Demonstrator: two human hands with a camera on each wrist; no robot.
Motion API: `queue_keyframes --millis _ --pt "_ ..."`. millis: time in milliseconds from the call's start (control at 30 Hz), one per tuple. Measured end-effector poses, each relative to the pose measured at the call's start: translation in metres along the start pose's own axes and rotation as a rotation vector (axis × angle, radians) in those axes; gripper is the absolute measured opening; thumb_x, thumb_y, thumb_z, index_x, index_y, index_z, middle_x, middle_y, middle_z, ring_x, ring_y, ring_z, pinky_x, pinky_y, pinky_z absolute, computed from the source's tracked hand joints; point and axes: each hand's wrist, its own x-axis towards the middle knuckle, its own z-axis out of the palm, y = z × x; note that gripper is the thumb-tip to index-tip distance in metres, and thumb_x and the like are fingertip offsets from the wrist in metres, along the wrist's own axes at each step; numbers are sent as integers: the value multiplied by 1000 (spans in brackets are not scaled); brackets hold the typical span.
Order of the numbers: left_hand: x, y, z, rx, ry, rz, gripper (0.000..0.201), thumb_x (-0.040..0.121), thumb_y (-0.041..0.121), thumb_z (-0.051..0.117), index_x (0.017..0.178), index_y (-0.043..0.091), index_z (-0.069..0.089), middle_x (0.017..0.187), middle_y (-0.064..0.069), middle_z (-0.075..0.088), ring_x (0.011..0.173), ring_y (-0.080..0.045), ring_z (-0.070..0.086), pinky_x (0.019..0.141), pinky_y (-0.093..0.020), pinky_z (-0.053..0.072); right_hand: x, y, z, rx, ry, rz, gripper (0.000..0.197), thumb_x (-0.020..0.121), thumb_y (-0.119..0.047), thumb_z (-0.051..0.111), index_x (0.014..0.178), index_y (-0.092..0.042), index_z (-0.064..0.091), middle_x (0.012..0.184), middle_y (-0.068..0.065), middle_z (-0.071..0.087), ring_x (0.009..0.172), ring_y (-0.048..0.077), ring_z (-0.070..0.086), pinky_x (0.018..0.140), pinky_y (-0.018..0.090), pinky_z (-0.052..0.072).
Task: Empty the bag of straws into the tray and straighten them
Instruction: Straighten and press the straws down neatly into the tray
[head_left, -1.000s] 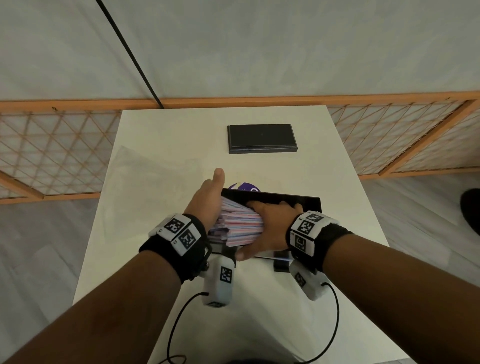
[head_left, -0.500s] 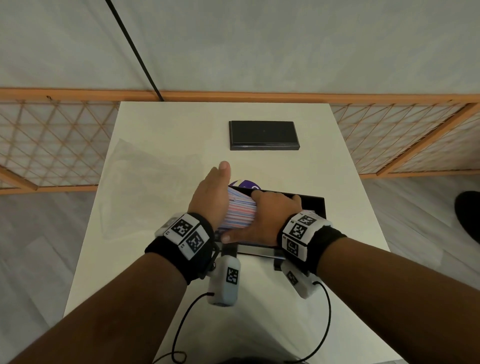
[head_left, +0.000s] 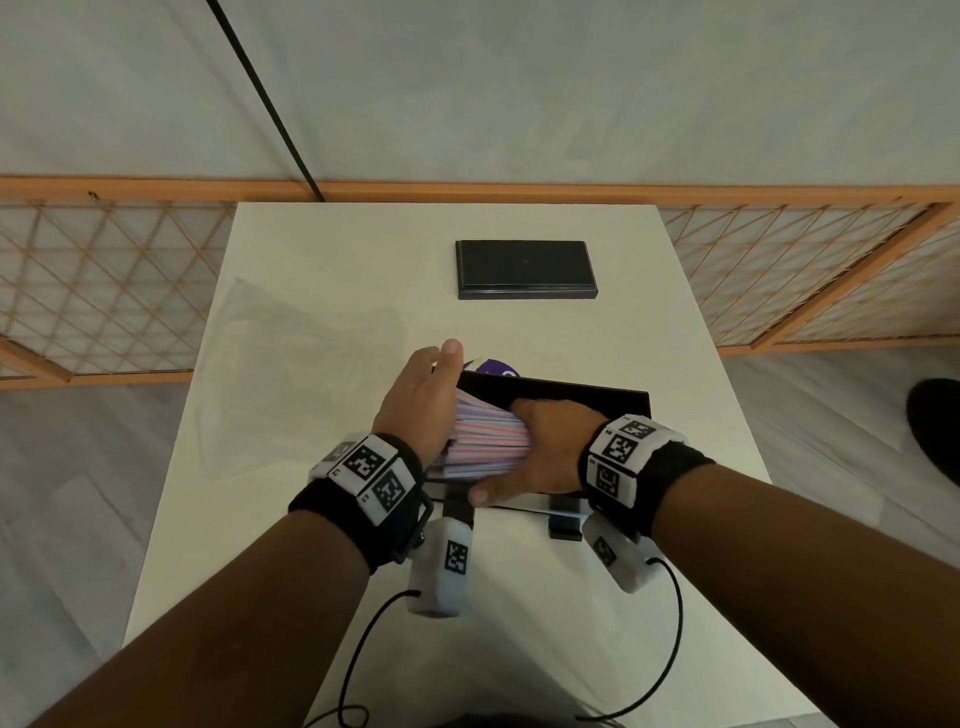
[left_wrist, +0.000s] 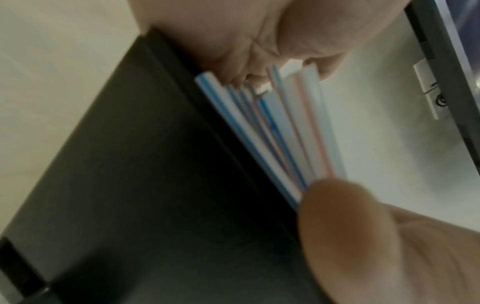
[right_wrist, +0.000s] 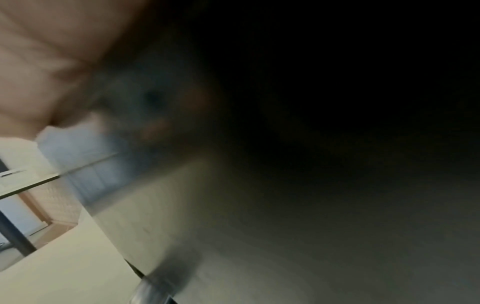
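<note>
A bundle of striped straws lies in the near black tray on the white table. My left hand stands on edge with straight fingers, its palm pressed against the straws' left ends. My right hand wraps over the bundle from the right, thumb on the near side. In the left wrist view the straws lie along the tray's dark wall, between the right hand and a blurred left fingertip. The clear bag lies flat at the left. The right wrist view is dark and blurred.
A second black tray sits at the far middle of the table. A purple label shows just behind the near tray. Orange lattice railings run behind and beside the table. Cables hang from my wrists over the near edge.
My right hand slid left over the bundle, then back right, so more of the straws shows again. My left hand has stayed against the straw ends.
</note>
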Motion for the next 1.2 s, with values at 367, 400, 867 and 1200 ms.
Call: queue_keyframes --millis 367,400,867,1200 --pt "-12 5 -2 102 -122 65 29 108 38 28 113 32 56 149 -12 42 143 -34 32 117 -50 26 -7 -11 -9 -163 96 48 82 48 -97 57 110 -46 45 92 -16 52 98 16 54 98 48 39" --pt "-15 7 -1 194 -172 70 39 109 38 26 137 25 50 163 -12 23 152 -32 14 122 -55 16 -7 -11 -10 -159 99 49 88 47 -98 56 117 -45 45 96 -15 55 98 17 55 97 48 40" --pt "-12 3 -4 233 -212 66 47 110 23 21 154 7 30 164 -17 20 154 -31 8 125 -45 6 -44 25 20 -231 213 4 90 66 -91 42 134 -32 46 128 -5 52 119 21 51 103 41 41" --pt "-14 5 1 80 -119 5 23 108 38 20 107 28 41 121 4 45 127 -20 40 105 -33 27 -30 21 29 -331 216 107 111 53 -103 22 131 -27 49 133 1 52 123 30 48 106 55 33"
